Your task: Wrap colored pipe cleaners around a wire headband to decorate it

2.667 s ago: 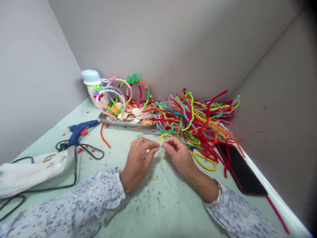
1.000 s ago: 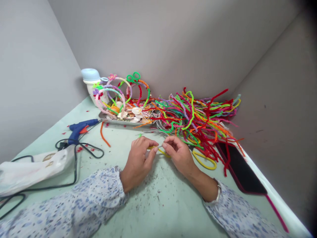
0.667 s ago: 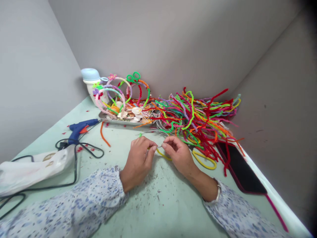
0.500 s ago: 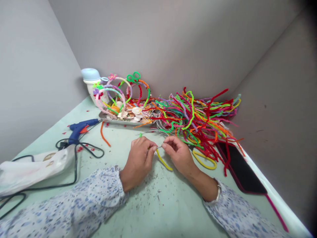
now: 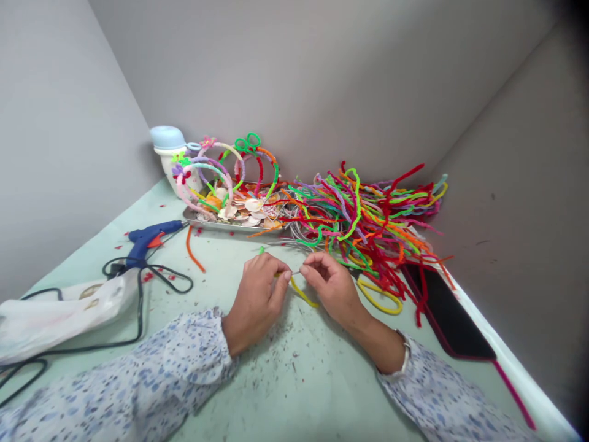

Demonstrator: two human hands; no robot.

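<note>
Over the middle of the table, my left hand [image 5: 260, 291] pinches a yellow pipe cleaner [image 5: 304, 293] between thumb and forefinger. The free end of the pipe cleaner slants down to the right, below the gap between my hands. A thin grey wire [image 5: 295, 272] spans that short gap, and my right hand [image 5: 334, 288] pinches its right end with closed fingertips. Behind my left knuckles a small green tip [image 5: 262, 250] shows; what it belongs to is hidden. Where the wire and the pipe cleaner meet is covered by my left fingers.
A metal tray [image 5: 234, 227] holds shells and wrapped headbands [image 5: 230, 178], beside a lidded white bottle [image 5: 168, 159]. Colourful pipe cleaners [image 5: 368, 209] heap at the back right, near a phone [image 5: 453, 319]. At left lie a blue glue gun [image 5: 154, 236], its cord and a plastic bag [image 5: 69, 313].
The yellow pipe cleaner's free end has shifted slightly up and left, and more yellow shows by my left fingertips. Both hands keep nearly the same place.
</note>
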